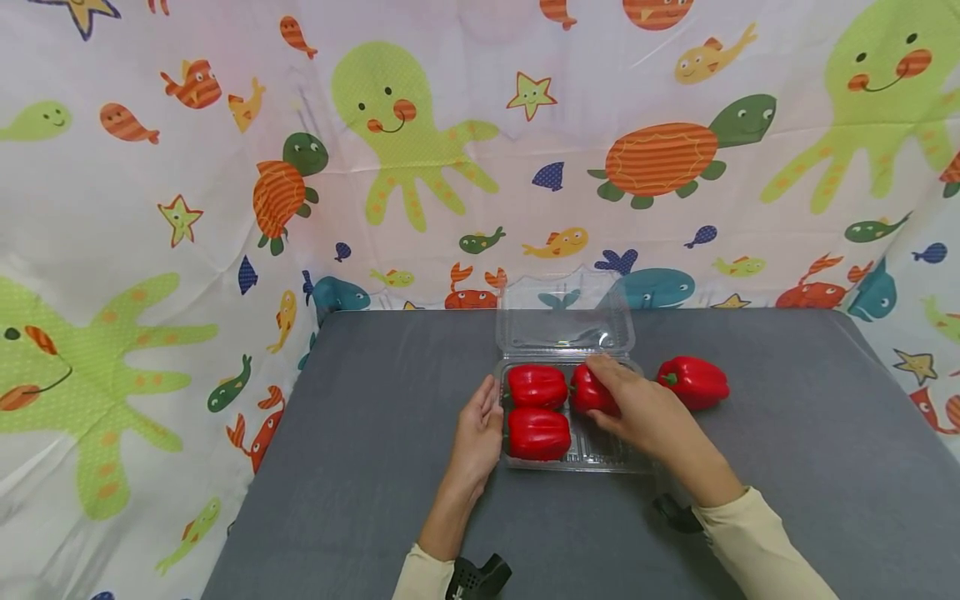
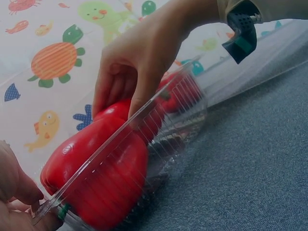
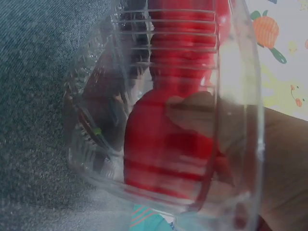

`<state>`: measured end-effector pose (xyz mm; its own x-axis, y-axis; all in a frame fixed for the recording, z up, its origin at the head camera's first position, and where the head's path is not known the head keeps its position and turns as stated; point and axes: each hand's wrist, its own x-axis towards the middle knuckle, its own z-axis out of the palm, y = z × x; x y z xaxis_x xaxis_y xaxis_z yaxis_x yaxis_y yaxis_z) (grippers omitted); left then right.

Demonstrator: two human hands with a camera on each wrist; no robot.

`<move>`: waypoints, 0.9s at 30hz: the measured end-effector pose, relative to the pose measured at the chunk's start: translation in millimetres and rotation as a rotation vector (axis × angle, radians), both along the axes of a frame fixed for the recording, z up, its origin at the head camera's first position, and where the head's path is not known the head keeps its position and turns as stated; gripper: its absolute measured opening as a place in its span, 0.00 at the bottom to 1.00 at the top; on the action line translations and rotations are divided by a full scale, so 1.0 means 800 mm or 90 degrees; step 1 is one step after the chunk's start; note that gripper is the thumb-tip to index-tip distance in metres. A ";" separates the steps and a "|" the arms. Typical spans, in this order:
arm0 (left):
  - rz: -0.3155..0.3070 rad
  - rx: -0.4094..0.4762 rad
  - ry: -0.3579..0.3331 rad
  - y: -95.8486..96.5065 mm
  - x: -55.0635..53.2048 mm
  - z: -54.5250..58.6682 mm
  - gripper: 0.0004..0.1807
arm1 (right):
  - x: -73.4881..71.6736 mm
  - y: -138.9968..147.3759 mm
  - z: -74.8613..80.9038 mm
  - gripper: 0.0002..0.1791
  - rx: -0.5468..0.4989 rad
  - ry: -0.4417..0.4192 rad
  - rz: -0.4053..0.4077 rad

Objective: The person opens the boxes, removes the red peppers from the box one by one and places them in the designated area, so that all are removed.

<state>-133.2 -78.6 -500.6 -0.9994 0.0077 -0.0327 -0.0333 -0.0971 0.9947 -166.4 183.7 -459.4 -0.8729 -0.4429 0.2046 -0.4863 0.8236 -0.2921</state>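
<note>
No legible txt, no nos., no readable labels, brands or signs, all 3 views

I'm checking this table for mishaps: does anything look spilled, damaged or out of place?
Nothing looks spilled or damaged. Only one red bell pepper lies apart, on the gray tabletop right of the open clear clamshell, while two peppers lie inside and the right hand holds a third pepper there; that hardly seems odd.
</note>
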 end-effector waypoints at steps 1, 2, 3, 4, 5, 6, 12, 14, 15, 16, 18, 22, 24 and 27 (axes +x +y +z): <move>0.000 0.002 0.001 0.000 0.000 0.000 0.32 | 0.000 0.000 0.000 0.53 0.003 0.000 -0.002; 0.000 0.005 0.002 0.001 0.000 0.001 0.32 | 0.000 -0.001 0.001 0.53 0.006 0.001 -0.003; -0.001 0.007 0.005 0.001 0.000 0.001 0.32 | 0.000 -0.002 0.001 0.53 0.009 0.001 -0.006; -0.001 0.009 0.005 0.001 0.000 0.001 0.32 | 0.000 -0.002 0.001 0.53 0.011 0.000 -0.008; -0.001 0.010 0.005 0.001 0.000 0.001 0.32 | 0.000 -0.003 0.001 0.53 0.014 0.001 -0.011; -0.002 0.012 0.005 0.001 0.000 0.001 0.32 | 0.000 -0.004 0.001 0.53 0.017 0.001 -0.013; -0.002 0.007 0.003 0.000 0.000 0.000 0.32 | 0.006 -0.011 0.002 0.51 0.038 0.013 -0.026; -0.004 0.006 0.001 -0.001 0.000 -0.001 0.32 | 0.008 -0.013 0.002 0.51 0.040 0.022 -0.030; -0.006 0.007 0.001 -0.001 0.000 -0.001 0.32 | 0.009 -0.014 0.002 0.52 0.042 0.028 -0.031; -0.007 0.008 0.000 -0.001 -0.001 -0.002 0.32 | 0.010 -0.015 0.002 0.52 0.042 0.034 -0.033; -0.007 0.009 0.002 -0.001 -0.001 -0.003 0.32 | 0.012 -0.017 0.002 0.52 0.046 0.048 -0.033; -0.004 0.012 0.008 -0.002 -0.001 -0.003 0.32 | 0.015 -0.022 0.000 0.51 0.060 0.071 -0.034; -0.005 0.014 0.008 -0.002 0.000 -0.003 0.32 | 0.017 -0.024 -0.001 0.50 0.071 0.075 -0.039; -0.004 0.012 0.011 -0.002 0.000 -0.003 0.32 | 0.020 -0.028 0.000 0.50 0.086 0.082 -0.046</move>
